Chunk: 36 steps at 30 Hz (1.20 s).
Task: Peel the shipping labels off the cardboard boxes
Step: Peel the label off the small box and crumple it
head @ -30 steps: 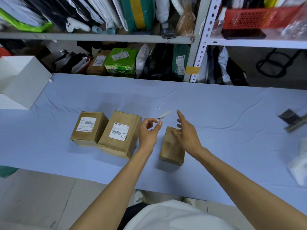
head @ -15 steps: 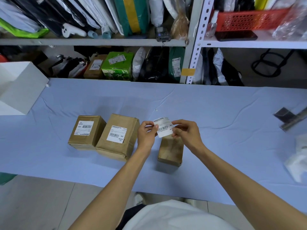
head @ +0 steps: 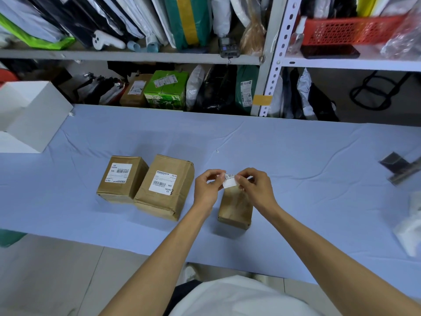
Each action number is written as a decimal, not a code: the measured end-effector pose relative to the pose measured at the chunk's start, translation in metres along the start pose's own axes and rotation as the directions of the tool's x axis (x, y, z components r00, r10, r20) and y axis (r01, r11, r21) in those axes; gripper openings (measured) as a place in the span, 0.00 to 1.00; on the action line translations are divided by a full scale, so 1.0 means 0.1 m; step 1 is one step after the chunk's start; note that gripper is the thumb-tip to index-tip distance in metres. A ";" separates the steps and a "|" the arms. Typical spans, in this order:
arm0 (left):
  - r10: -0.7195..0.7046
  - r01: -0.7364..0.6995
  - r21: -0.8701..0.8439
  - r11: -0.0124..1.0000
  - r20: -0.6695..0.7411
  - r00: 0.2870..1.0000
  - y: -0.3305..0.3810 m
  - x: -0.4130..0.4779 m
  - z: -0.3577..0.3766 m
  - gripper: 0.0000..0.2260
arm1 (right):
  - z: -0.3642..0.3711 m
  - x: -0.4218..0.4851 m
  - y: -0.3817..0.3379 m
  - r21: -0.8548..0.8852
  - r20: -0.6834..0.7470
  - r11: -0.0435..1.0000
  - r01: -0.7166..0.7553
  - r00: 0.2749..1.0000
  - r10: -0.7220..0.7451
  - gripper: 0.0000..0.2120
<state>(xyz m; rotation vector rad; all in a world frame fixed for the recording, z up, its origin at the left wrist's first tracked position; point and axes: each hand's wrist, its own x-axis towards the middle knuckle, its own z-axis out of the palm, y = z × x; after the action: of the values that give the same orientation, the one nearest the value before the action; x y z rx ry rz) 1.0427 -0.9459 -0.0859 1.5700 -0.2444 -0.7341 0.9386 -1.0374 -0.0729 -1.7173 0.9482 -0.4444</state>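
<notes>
Left hand [head: 207,189], right hand [head: 255,187] pinch label [head: 230,182], apparently folded.

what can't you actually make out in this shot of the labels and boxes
Head view, the only one:
Peeled label: fingers of the left hand and right hand cover its ends; print too small to read.
Small box: far end hidden behind hands and label, so any leftover label there cannot be told.
Dark object: cut off by the right edge, unidentifiable.
Middle box label: text too small.
</notes>
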 end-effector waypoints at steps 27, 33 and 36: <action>0.046 -0.040 0.101 0.994 -0.063 0.997 0.03 -0.17 0.09 0.02 | 0.14 -0.02 -0.12 0.185 -0.135 0.981 0.060 0.990 -0.035 0.04; 0.119 -0.109 0.152 0.982 -0.056 0.991 0.03 -0.20 0.05 0.06 | 0.10 0.03 -0.12 0.204 -0.019 0.979 -0.006 1.000 0.010 0.05; 0.153 -0.138 0.175 0.975 -0.076 0.985 0.05 -0.17 0.02 0.07 | 0.11 0.01 -0.13 0.260 0.082 0.965 0.008 0.996 -0.031 0.05</action>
<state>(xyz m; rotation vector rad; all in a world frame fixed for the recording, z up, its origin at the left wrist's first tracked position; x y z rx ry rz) 1.0301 -0.9386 -0.0762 1.7213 -0.3594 -0.5384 0.9515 -1.0296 -0.0647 -1.4960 0.7755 -0.4824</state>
